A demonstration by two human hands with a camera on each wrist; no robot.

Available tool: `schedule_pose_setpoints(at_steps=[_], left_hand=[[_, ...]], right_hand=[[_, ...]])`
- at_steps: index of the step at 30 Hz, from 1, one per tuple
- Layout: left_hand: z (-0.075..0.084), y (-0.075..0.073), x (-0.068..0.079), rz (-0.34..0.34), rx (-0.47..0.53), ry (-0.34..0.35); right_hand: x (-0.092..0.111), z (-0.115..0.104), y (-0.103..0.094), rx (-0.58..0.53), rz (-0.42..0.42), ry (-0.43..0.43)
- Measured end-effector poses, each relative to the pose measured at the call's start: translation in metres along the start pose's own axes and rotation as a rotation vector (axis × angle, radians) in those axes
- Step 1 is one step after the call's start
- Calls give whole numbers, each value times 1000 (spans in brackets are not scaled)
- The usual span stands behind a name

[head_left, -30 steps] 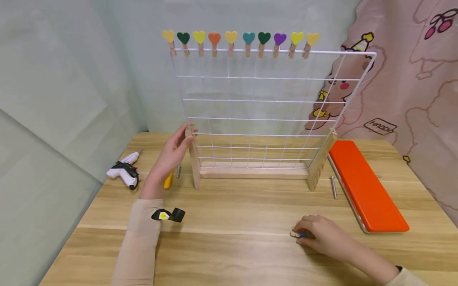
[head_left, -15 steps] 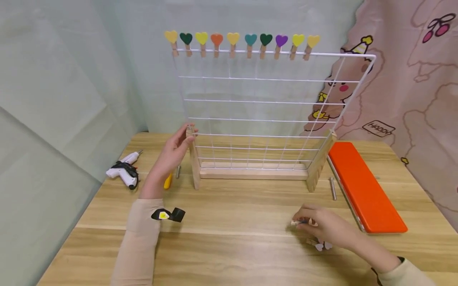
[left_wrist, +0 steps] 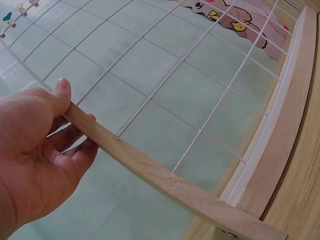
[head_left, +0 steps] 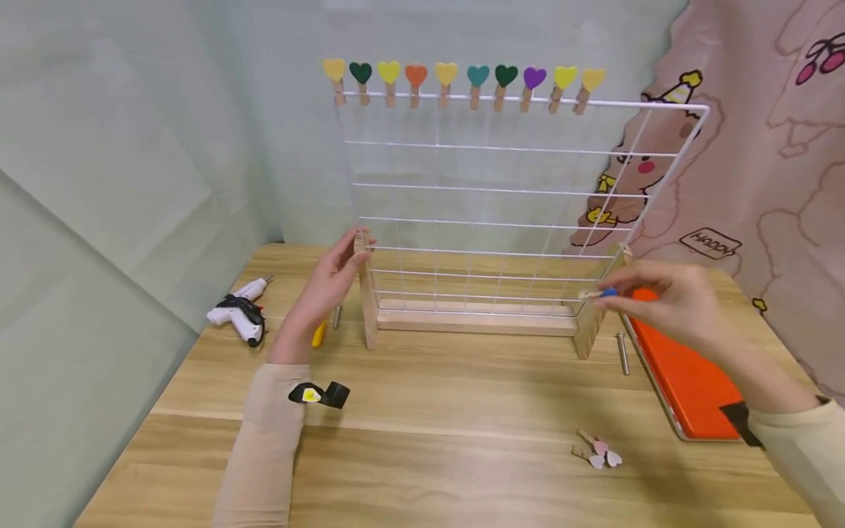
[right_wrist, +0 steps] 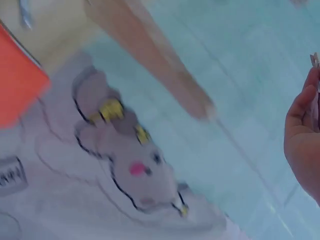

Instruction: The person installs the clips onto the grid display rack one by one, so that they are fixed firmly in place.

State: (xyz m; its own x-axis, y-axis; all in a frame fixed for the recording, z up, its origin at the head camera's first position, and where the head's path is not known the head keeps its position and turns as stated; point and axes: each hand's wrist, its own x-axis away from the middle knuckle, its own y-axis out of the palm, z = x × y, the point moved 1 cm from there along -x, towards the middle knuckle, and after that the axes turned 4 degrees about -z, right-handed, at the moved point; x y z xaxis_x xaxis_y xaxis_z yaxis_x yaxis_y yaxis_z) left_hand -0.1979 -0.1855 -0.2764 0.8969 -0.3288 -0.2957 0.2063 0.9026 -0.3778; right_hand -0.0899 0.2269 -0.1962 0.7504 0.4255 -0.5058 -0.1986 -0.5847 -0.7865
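Observation:
My left hand (head_left: 334, 275) grips the top of the left wooden upright (head_left: 367, 301) of a stand; the left wrist view shows thumb and fingers on either side of its end. The stand holds a white wire grid (head_left: 488, 187). Along the grid's top bar sits a row of heart clothespins (head_left: 474, 77) in several colours. Between thumb and fingers, my right hand (head_left: 667, 297) pinches a clothespin with a blue heart (head_left: 609, 292), in front of the right wooden upright (head_left: 590, 326). Three clothespins with pink and white hearts (head_left: 597, 458) lie on the table.
An orange case (head_left: 686, 367) lies at the right, beside a metal bolt (head_left: 623, 353). At the left are a white glue gun (head_left: 239, 312) with a black cord, a yellow handle (head_left: 320, 334) and another metal piece (head_left: 337, 317). Curtains hang behind the table (head_left: 422, 411).
My right hand has lifted the blue-heart clothespin off the table and carried it up to the right upright, uncovering the pink and white ones. My left hand keeps its grip. The head view has shifted slightly.

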Motion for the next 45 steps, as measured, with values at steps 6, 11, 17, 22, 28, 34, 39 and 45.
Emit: schedule_pose_setpoints(at_steps=[6, 11, 17, 22, 28, 34, 39, 45], left_hand=[[1, 1, -3, -5, 14, 12], [1, -1, -2, -3, 15, 14], [2, 0, 0, -4, 28, 5], [3, 3, -1, 5, 25, 11], [2, 4, -2, -9, 24, 5], [4, 0, 2, -1, 13, 5], [16, 1, 5, -8, 27, -4], [29, 4, 12, -8, 33, -11]], right_hand=[[-49, -9, -58, 16, 115, -25], [-86, -24, -88, -81, 148, 61], [-120, -34, -101, -378, 314, 197], [-137, -39, -99, -622, 413, 166], [-142, -38, -103, -505, 385, 228], [-145, -35, -107, -492, 376, 243], [-147, -37, -106, -439, 358, 243], [-148, -40, -100, -309, 317, 230]])
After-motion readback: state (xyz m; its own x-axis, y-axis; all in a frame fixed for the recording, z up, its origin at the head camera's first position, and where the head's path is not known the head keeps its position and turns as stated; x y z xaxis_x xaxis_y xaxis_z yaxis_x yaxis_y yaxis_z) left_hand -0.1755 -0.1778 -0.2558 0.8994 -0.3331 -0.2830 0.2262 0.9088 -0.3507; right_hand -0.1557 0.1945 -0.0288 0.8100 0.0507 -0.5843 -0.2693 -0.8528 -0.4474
